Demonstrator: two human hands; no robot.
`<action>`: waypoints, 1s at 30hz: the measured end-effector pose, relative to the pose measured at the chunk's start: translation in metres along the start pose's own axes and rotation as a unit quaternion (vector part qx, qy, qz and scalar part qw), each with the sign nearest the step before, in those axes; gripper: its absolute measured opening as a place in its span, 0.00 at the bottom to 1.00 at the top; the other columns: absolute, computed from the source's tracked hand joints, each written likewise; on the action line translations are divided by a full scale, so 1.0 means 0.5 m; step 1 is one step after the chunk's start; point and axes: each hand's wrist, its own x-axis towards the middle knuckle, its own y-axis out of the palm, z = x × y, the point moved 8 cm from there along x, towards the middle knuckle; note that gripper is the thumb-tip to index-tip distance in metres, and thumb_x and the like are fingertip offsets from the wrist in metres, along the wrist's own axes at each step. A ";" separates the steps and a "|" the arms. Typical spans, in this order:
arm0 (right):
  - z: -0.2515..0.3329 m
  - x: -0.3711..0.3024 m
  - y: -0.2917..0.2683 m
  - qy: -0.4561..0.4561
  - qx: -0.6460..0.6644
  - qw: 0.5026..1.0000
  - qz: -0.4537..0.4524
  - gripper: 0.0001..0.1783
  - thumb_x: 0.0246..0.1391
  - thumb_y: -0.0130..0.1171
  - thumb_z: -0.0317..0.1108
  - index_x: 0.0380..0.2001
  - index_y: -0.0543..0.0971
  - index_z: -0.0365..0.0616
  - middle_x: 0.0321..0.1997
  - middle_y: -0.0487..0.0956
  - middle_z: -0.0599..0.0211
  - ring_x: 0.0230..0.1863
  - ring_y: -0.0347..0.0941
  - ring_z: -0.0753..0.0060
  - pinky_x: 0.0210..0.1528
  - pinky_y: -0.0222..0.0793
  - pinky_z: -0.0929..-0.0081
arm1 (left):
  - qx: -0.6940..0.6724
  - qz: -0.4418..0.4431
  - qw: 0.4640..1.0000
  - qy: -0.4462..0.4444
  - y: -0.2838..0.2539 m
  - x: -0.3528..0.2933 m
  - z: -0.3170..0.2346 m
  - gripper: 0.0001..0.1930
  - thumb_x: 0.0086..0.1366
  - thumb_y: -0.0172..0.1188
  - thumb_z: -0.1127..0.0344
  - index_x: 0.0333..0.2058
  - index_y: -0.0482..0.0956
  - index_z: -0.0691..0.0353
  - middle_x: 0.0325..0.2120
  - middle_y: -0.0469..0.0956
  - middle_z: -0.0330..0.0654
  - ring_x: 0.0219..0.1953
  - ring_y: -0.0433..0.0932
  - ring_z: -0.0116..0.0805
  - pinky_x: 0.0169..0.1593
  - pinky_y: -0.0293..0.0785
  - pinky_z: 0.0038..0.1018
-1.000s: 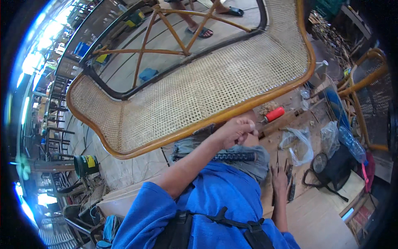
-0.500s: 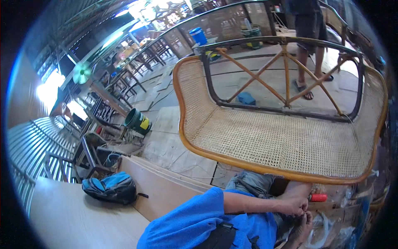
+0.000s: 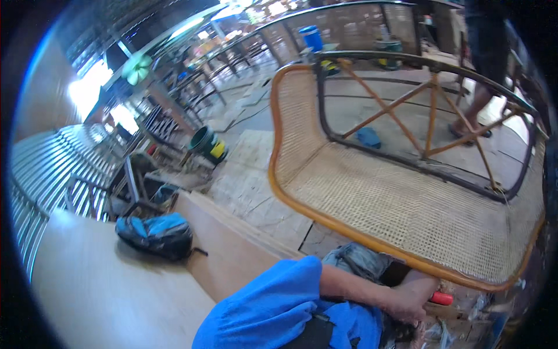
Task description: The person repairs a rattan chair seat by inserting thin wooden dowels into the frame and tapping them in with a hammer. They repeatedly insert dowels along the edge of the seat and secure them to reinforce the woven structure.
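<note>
My left hand [image 3: 410, 307] is low at the right, in front of my bent leg. Its fingers curl downward, slightly blurred, and whatever they pinch is hidden. Just below it a sliver of my right hand [image 3: 419, 335] shows, its fingers mostly concealed. Beyond my hands stands a bench-like rattan seat [image 3: 395, 198] with woven cane, an orange-brown rim and a dark back frame crossed by brown poles. Its front rim passes above my leg, apart from my hands. A red cylindrical thing [image 3: 442, 298] lies close to the left hand.
Wooden boards [image 3: 116, 296] lie at my left, bearing a blue and black backpack [image 3: 156, 234]. A dark green bucket [image 3: 207, 145] stands on the floor beyond. Behind the seat are a blue cloth-like lump [image 3: 368, 138] and a standing person [image 3: 487, 46]. Plastic scraps litter the lower right.
The view has tilted and shifted, so the seat sits farther right and leans more. My hands have sunk lower in the picture, the right one now mostly hidden. The person behind has shifted rightward.
</note>
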 end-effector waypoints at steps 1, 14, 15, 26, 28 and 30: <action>0.003 0.003 -0.002 0.008 -0.005 1.000 0.004 0.15 0.57 0.52 0.40 0.39 0.76 0.39 0.28 0.75 0.65 0.30 0.69 0.74 0.35 0.66 0.74 | -0.001 -0.020 0.999 0.049 0.008 -0.007 -0.001 0.10 0.46 0.59 0.62 0.17 0.75 0.64 0.20 0.73 0.51 0.30 0.73 0.48 0.34 0.67 0.38; 0.030 0.090 -0.061 0.005 0.019 0.998 -0.062 0.18 0.58 0.51 0.44 0.39 0.74 0.38 0.30 0.76 0.61 0.32 0.70 0.73 0.38 0.67 0.74 | 0.090 0.031 0.994 0.051 -0.037 0.089 0.001 0.12 0.50 0.57 0.59 0.20 0.77 0.62 0.22 0.77 0.52 0.27 0.77 0.53 0.31 0.72 0.44; 0.036 0.088 -0.058 0.011 0.028 0.997 -0.068 0.20 0.59 0.49 0.45 0.41 0.73 0.37 0.31 0.76 0.60 0.33 0.70 0.73 0.38 0.67 0.75 | 0.096 0.004 0.993 0.065 -0.059 0.109 0.001 0.12 0.50 0.58 0.58 0.21 0.78 0.63 0.22 0.77 0.51 0.28 0.77 0.52 0.32 0.72 0.44; 0.074 0.131 0.036 0.019 0.052 0.998 -0.027 0.09 0.51 0.54 0.35 0.29 0.75 0.38 0.29 0.77 0.65 0.29 0.71 0.76 0.33 0.67 0.79 | 0.233 0.204 0.947 0.083 -0.016 0.240 0.056 0.13 0.47 0.59 0.58 0.29 0.81 0.59 0.27 0.79 0.51 0.33 0.78 0.51 0.37 0.73 0.41; 0.060 0.148 0.030 -0.007 0.032 0.999 -0.025 0.06 0.52 0.54 0.31 0.30 0.76 0.38 0.27 0.77 0.67 0.27 0.70 0.79 0.31 0.66 0.82 | 0.212 0.183 0.958 0.062 -0.032 0.275 0.052 0.14 0.47 0.59 0.59 0.29 0.81 0.62 0.29 0.78 0.53 0.35 0.78 0.50 0.39 0.72 0.41; 0.066 0.169 0.035 -0.027 0.048 0.998 -0.028 0.04 0.52 0.54 0.27 0.30 0.75 0.38 0.26 0.76 0.68 0.26 0.70 0.81 0.30 0.65 0.84 | 0.212 0.196 0.956 0.058 -0.071 0.291 0.023 0.13 0.47 0.58 0.61 0.29 0.80 0.64 0.28 0.78 0.53 0.34 0.78 0.50 0.39 0.72 0.41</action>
